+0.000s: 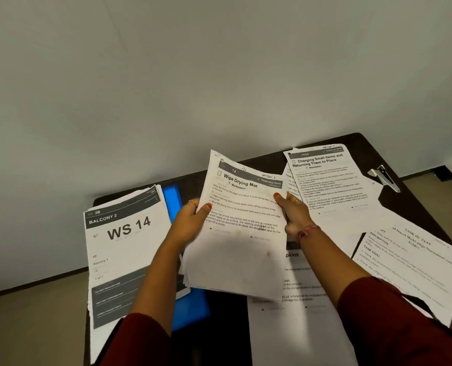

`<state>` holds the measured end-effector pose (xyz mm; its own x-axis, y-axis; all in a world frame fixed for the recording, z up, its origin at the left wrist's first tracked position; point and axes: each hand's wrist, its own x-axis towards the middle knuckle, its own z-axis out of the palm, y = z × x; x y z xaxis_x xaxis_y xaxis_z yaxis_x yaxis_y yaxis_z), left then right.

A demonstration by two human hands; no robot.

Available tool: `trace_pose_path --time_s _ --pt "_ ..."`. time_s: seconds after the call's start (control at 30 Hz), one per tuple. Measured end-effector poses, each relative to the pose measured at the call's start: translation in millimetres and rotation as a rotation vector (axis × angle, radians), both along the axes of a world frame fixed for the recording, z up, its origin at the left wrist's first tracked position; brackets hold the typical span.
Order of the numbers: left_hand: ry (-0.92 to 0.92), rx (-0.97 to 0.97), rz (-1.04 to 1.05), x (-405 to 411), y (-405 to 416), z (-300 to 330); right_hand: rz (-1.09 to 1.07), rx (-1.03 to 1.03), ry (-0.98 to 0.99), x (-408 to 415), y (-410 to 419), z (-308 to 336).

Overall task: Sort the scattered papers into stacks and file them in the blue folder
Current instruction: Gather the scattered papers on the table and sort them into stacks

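Both my hands hold a bundle of papers (239, 249) above the table, its top sheet headed "Wipe Drying Mat". My left hand (193, 220) grips its left edge and my right hand (292, 211) grips its right edge. A stack topped by a "WS 14" sheet (124, 254) lies at the left. The blue folder (190, 305) lies under that stack and under the held bundle, only partly showing. Loose sheets lie at the right: "Charging Small Items" (333, 180), a task sheet (409, 268) and one partly under my right arm (298, 313).
The dark table (415, 204) stands against a pale wall. A metal clip (384, 177) lies near its far right corner. Beige floor shows to the left and right of the table.
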<state>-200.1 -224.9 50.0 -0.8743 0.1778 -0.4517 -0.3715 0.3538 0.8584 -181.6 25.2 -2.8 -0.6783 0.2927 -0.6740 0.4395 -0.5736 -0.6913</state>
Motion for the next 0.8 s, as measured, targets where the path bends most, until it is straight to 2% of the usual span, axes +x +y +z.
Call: trace_pose_path --time_s 0.2,0.33,0.5,0.67,0.73,0.8 --pt "0.138 0.075 0.018 25 7 38 -0.007 -0.036 0.104 4 -2 38" --pt "0.157 0.189 0.043 50 9 61 0.047 -0.001 0.160 16 0 67" --pt "0.099 0.414 0.154 76 10 80 0.280 0.112 0.230 57 1 103" --pt "0.072 0.509 0.270 102 8 85 0.376 -0.181 0.289 107 3 101" --pt "0.060 0.493 0.315 116 4 79 0.447 -0.217 0.279 126 -3 94" --pt "0.016 0.465 0.374 135 -4 64 0.497 -0.159 0.259 145 -9 84"
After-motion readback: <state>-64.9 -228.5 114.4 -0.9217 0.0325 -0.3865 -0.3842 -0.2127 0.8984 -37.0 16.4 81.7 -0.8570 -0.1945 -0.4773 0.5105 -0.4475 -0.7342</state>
